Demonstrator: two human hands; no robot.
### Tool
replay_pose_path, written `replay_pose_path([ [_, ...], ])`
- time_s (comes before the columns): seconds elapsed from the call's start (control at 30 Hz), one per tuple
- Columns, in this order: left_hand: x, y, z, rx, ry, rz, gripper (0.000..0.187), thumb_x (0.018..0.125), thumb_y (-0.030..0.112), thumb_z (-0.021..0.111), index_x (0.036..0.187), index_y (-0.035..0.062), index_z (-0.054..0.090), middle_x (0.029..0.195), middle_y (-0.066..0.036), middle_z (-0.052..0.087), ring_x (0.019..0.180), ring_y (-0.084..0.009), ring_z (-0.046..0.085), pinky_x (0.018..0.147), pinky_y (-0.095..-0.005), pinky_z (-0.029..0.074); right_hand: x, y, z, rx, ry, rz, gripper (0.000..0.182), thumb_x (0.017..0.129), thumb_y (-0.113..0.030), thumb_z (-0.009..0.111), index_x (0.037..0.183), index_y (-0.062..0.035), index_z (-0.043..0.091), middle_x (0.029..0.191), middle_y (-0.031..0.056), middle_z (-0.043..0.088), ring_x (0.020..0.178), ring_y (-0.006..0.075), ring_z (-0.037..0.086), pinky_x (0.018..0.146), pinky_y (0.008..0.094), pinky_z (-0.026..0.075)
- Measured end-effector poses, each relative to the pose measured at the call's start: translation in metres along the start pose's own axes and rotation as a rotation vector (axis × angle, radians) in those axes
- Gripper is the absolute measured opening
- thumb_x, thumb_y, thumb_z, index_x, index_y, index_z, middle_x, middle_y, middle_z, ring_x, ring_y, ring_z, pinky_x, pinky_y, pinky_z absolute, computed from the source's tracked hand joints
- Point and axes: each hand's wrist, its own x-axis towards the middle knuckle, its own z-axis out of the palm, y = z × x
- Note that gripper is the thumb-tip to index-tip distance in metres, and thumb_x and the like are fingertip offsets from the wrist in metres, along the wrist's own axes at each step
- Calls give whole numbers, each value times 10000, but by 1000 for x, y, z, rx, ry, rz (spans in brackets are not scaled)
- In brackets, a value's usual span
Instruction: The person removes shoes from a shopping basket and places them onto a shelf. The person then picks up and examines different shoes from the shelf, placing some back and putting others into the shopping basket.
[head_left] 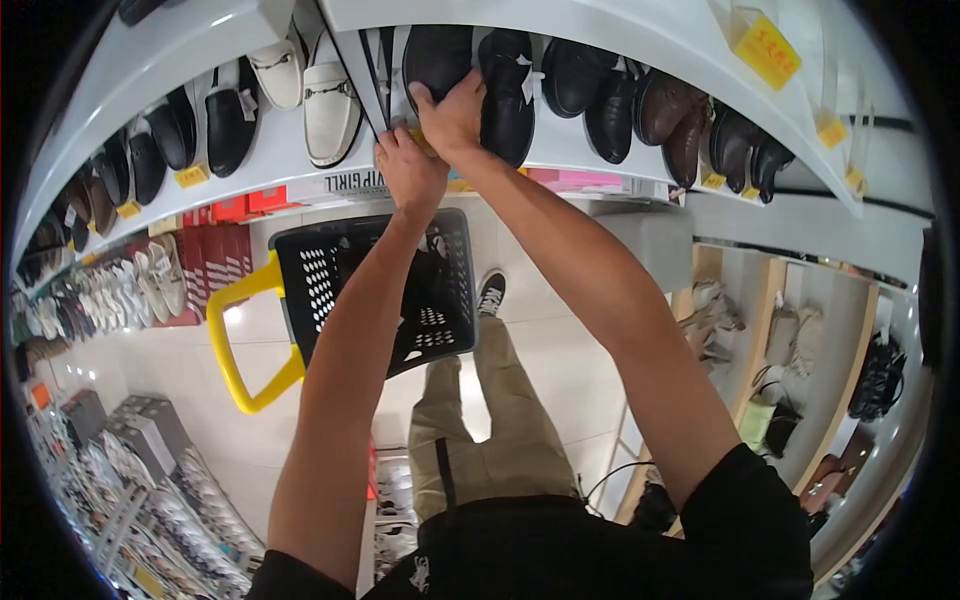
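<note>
My right hand (453,118) reaches onto the shelf and closes around the near end of a black shoe (440,58), thumb on its left side and fingers on its right. Just below it, at the shelf's front edge, my left hand (410,168) has its fingers curled at a yellow price tag (424,141), mostly covered by both hands. Another black shoe (507,95) with a white tag stands close on the right. To the left, past a slanted divider (360,75), is a cream loafer (332,112) with a metal bit.
Below the shelf, a dark shopping basket (455,290) with a yellow handle (228,370) stands on the tiled floor beside my foot (491,293). Brown shoes (665,110) line the shelf rightward. Bags fill wooden compartments (760,340) at right; shoe racks (150,500) stand lower left.
</note>
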Motion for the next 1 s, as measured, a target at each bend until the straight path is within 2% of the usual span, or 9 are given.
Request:
replay_pose_path([
  [0.07, -1, -12, 5, 33, -41, 48, 609, 760, 250, 764, 1239, -38, 522, 1139, -231, 534, 1096, -441, 499, 967, -514, 403, -18, 3, -12, -48, -2, -39, 892, 775, -260, 811, 1393, 134, 301, 1337, 354, 411, 1243, 498, 427, 1095, 520, 345],
  [0.17, 2, -2, -5, -4, -16, 42, 688, 748, 300, 803, 1270, -49, 522, 1149, -238, 532, 1099, -447, 499, 971, -518, 408, -40, 17, -57, -236, 74, -357, 896, 767, -229, 805, 1433, 94, 299, 1397, 344, 369, 1279, 486, 389, 1100, 549, 324],
  [0.27, 0, 6, -6, -16, 1, -2, 723, 705, 325, 853, 1236, -63, 554, 1153, -234, 538, 1128, -447, 499, 997, -523, 405, -46, 46, -87, -388, 92, -177, 924, 757, -206, 806, 1471, 62, 284, 1433, 346, 321, 1297, 490, 359, 1104, 560, 317],
  [0.37, 1, 10, -6, 6, -19, -33, 786, 693, 389, 864, 1256, -66, 558, 1155, -244, 545, 1132, -451, 505, 1003, -531, 408, -49, 76, -99, -365, -87, -181, 942, 752, -208, 811, 1482, 60, 279, 1454, 348, 286, 1303, 508, 338, 1113, 554, 311],
  [0.43, 1, 6, -5, 15, -38, -31, 833, 716, 463, 844, 1289, -67, 551, 1176, -263, 540, 1146, -460, 501, 1012, -543, 403, -49, 88, -100, -326, -81, -229, 951, 739, -217, 820, 1479, 66, 293, 1444, 350, 303, 1293, 513, 347, 1112, 551, 317],
  [0.67, -1, 1, 1, 43, -23, 8, 880, 710, 526, 831, 1284, -80, 549, 1174, -286, 547, 1133, -475, 514, 996, -557, 410, -36, 94, -102, -311, -57, -248, 952, 719, -247, 818, 1476, 55, 327, 1427, 342, 350, 1291, 499, 363, 1110, 542, 334],
  [0.9, -1, -5, 5, 47, -22, 34, 888, 716, 547, 822, 1288, -73, 547, 1195, -299, 534, 1144, -493, 502, 1011, -563, 395, -17, 96, -98, -413, -46, -224, 955, 709, -281, 836, 1474, 20, 351, 1425, 311, 381, 1271, 466, 408, 1057, 525, 399],
  [1.0, -2, -4, 5, 52, -11, 13, 873, 709, 512, 837, 1308, -47, 534, 1210, -281, 517, 1130, -495, 499, 983, -578, 404, -20, 96, -101, -404, -41, -232, 952, 721, -297, 836, 1482, 6, 351, 1418, 307, 382, 1258, 463, 419, 1048, 520, 406],
])
